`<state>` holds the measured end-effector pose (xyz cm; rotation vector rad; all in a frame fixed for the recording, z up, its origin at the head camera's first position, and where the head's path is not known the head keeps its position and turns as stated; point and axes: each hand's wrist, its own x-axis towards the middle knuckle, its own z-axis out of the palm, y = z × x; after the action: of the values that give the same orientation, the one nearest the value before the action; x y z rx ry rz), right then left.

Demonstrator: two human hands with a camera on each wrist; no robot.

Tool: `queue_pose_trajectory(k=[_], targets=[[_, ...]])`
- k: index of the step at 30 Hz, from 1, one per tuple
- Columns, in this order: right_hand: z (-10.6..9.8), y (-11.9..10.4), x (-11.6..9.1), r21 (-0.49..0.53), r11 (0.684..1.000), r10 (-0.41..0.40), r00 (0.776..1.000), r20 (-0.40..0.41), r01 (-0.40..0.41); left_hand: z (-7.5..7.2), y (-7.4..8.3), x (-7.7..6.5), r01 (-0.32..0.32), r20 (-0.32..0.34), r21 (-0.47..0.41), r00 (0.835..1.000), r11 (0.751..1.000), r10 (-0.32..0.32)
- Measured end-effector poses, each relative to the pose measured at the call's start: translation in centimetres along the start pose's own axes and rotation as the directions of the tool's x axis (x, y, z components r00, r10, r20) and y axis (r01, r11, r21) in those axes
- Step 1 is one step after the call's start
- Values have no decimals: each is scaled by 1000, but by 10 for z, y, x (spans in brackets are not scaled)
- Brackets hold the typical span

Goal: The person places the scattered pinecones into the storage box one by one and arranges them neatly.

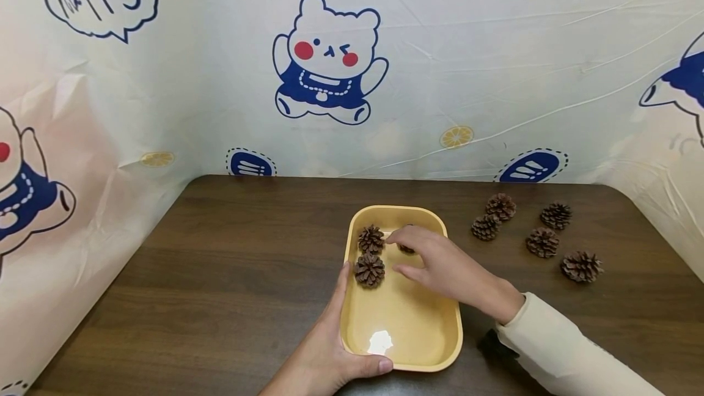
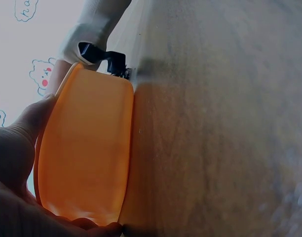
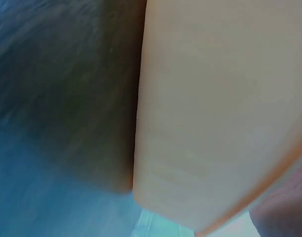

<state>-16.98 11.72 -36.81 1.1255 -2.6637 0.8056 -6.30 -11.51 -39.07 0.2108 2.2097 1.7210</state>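
A yellow rectangular tray (image 1: 404,356) stands on the dark wooden table. My left hand (image 1: 328,353) grips its near left corner, thumb over the near rim and fingers along the left wall; the left wrist view shows the tray's outer wall (image 2: 87,148) between them. My right hand (image 1: 440,261) reaches over the right rim into the tray, thumb and fingers spread apart. Two pine cones, an upper one (image 1: 371,239) and a lower one (image 1: 370,271), lie by the left wall. Another pine cone (image 1: 406,249) is partly hidden under my right fingers.
Several pine cones lie loose on the table right of the tray, among them a far one (image 1: 501,206), a middle one (image 1: 542,242) and a near one (image 1: 582,266). A printed cloth (image 1: 418,90) hangs behind the table (image 1: 220,274).
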Motion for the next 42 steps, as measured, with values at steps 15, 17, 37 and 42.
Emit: queue_pose_trajectory(k=[15,17,37,42], targets=[[-29,17,-10,5,994,108,992,-70,-107,0,-1,0,-3,9,-29,1000,1000,3],[-33,20,-11,-5,994,112,990,-90,-113,0,-1,1,-2,11,-31,1000,1000,3],[-71,61,-28,-61,963,251,957,-145,-261,1,0,0,6,-7,-4,1000,1000,-6],[-73,70,-32,-67,960,261,954,-150,-273,1,0,0,-1,1,-23,1000,1000,1]])
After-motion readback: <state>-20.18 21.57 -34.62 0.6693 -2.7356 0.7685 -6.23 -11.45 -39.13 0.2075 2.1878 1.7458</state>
